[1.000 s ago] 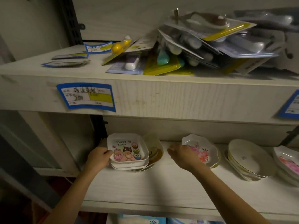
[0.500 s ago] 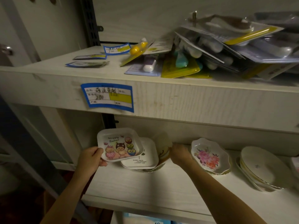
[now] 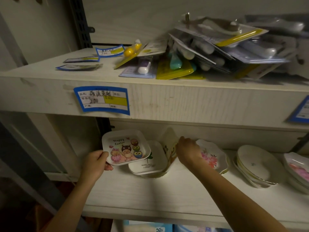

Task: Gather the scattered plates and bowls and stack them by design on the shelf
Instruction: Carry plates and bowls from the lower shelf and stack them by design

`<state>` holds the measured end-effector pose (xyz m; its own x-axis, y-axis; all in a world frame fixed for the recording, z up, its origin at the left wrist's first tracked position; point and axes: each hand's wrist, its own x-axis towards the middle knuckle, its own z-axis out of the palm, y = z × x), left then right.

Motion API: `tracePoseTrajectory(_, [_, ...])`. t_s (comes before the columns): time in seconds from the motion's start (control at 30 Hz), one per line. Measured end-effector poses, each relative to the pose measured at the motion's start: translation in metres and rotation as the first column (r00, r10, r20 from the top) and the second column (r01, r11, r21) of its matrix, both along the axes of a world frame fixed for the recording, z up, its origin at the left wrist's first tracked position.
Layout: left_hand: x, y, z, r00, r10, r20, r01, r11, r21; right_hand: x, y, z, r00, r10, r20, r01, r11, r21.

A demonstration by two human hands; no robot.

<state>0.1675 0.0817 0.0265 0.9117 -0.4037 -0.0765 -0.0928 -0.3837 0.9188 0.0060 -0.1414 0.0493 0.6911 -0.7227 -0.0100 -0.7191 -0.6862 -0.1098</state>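
From the head camera, the left hand (image 3: 95,163) grips the near left corner of a square plate with cartoon animals (image 3: 125,147), thumb on the rim and fingers curled underneath, holding it lifted and tilted above the left end of the lower shelf (image 3: 150,196). Just right of it and partly under its edge sits a small stack of square white plates (image 3: 150,160) with a green sprig and small lettering. The right hand (image 3: 189,152) is closed on the upper edge of a cream plate (image 3: 169,143), which stands tipped up on its rim against the right side of that stack. Right of the hand lies a scalloped dish with pink flowers (image 3: 213,156), then a leaning stack of round white plates (image 3: 255,164), then another pink-patterned dish (image 3: 297,168) at the far right edge. The upper shelf carries packaged goods (image 3: 209,51); a blue price label (image 3: 102,100) is stuck to its front.
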Motion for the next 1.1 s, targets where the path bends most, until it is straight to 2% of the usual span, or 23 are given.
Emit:
tracePoseTrajectory(0.27, [-0.008,-0.007,0.001,0.997,-0.072,0.035,0.072,0.997,0.009,-0.005,0.005,0.007,0.999,0.045,0.030,-0.041,0.991,-0.130])
tracePoseTrajectory(0.57, [-0.016,-0.010,0.007,0.987,-0.151,0.049,0.150,0.988,0.024,-0.025,0.003,0.019,0.999,0.010,0.040,-0.004,0.991,-0.133])
tracePoseTrajectory(0.67, [-0.020,-0.016,0.008,0.984,-0.169,0.055,0.167,0.986,0.030,-0.038,0.001,0.018,0.998,-0.055,0.041,0.059,0.992,-0.115])
tracePoseTrajectory(0.8, [-0.027,-0.029,0.007,0.975,-0.220,0.032,0.219,0.975,0.027,-0.066,-0.002,0.013,0.970,-0.201,0.135,0.206,0.978,-0.020])
tracePoseTrajectory(0.93, [-0.047,-0.055,0.006,0.953,-0.302,0.039,0.301,0.953,0.025,-0.116,-0.006,0.004,0.957,-0.245,0.158,0.257,0.965,-0.058])
tracePoseTrajectory(1.1, [-0.089,-0.097,0.004,0.899,-0.438,0.004,0.438,0.899,0.013,-0.198,-0.017,-0.009,0.879,-0.396,0.264,0.381,0.918,0.108])
